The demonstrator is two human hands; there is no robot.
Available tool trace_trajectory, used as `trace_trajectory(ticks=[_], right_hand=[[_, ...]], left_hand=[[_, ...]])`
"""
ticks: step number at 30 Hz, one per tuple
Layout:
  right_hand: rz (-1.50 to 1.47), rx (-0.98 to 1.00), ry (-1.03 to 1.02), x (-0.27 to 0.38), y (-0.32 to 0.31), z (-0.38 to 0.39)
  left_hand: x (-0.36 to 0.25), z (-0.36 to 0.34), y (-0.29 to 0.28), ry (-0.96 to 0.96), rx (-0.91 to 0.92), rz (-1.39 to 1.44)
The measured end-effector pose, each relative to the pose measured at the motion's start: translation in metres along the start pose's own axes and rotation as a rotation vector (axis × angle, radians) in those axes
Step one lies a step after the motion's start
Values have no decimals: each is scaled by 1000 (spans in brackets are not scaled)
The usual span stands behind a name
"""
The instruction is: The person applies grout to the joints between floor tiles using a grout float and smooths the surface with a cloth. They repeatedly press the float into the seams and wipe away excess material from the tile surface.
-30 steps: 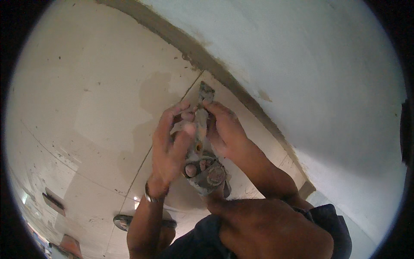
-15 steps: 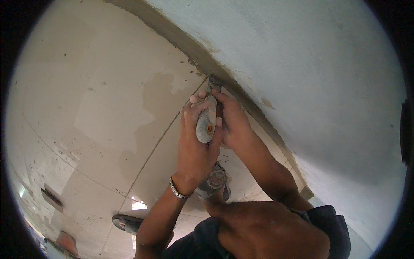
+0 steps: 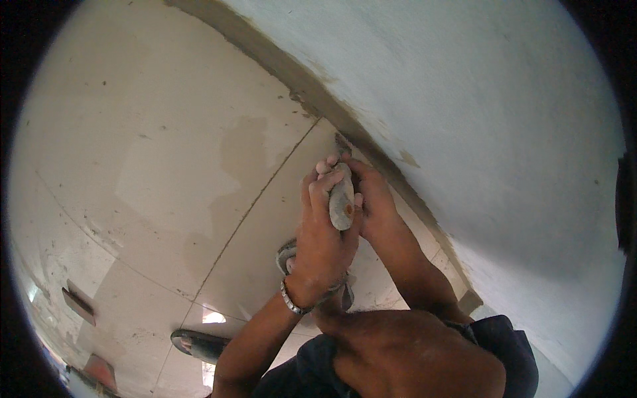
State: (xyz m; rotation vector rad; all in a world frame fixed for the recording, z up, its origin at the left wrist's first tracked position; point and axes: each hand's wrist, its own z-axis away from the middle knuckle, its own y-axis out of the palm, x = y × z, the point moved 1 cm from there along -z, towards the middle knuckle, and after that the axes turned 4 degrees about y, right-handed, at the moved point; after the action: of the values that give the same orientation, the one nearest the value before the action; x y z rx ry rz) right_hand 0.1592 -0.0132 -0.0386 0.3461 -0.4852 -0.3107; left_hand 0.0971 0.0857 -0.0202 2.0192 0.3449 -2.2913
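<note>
Scraper (image 3: 342, 200) in both hands, just off the floor (image 3: 166, 159) edge that ran under the wall (image 3: 497, 119)! The left hand (image 3: 322, 232) had its fingers curled round the fat, rounded handle; the right hand (image 3: 375, 194) pinched up by the neck, some fingers hidden. It looked light and stiff, hardly fragile, though the dust could have made it slippery: the thick handle was the place to hold, clear of the thin, dark blade (image 3: 342, 143). Grey grime everywhere, an orange-brown spot (image 3: 349, 209) at the butt, smooth tile below, rough brown strip (image 3: 262, 52) alongside!
</note>
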Motion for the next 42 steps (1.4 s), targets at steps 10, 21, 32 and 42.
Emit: trace_trajectory(ticks=[10, 21, 32, 42], right_hand=[[17, -49, 189, -10, 2, -14], [-9, -5, 150, -12, 33, -53], [19, 67, 183, 1, 30, -57], [43, -45, 141, 1, 40, -62]], left_hand=[[17, 4, -33, 133, 45, -121], [3, -24, -58, -135, -231, 9], [-17, -42, -39, -125, -287, -67], [10, -32, -35, -203, -309, 125]])
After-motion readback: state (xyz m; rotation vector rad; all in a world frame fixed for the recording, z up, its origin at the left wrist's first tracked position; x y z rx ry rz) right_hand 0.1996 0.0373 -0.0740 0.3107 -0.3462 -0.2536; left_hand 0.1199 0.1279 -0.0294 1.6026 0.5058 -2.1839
